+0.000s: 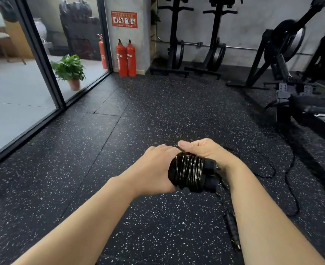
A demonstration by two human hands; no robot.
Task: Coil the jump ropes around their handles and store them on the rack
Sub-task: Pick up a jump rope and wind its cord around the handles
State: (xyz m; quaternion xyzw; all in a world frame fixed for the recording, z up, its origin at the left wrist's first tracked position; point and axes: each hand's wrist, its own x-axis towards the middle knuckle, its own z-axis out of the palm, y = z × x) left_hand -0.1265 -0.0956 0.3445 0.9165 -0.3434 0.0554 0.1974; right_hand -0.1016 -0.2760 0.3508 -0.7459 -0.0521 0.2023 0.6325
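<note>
The speckled rubber floor point(138, 121) fills most of the view. Black gym machines point(284, 54) stand from 12 to 3 o'clock, and a glass wall point(24, 73) runs along 9 to 11 o'clock with a potted plant point(69, 70) behind it. Two red fire extinguishers point(126, 58) sit at about 12 o'clock by the pillar.

Low in the middle, both forearms reach in to one bundle. The coiled jump rope point(190, 172) is a fat black wrap, many turns lying side by side around its handles, whose ends stick out at 3 o'clock of the coil. The left hand point(154, 169) holds the bundle from 9 o'clock, its grip curled round the far side. The right hand point(202, 150) lies over the top at 1 o'clock, grip closed on the coil with the thumb pressed on the winding.

This rope looks nearly wound, probably at the last turn or tuck. A second jump rope point(290, 180) lies loose on the floor at 3 to 5 o'clock, uncoiled. No storage rack can be picked out, so both stowings appear left to do.
</note>
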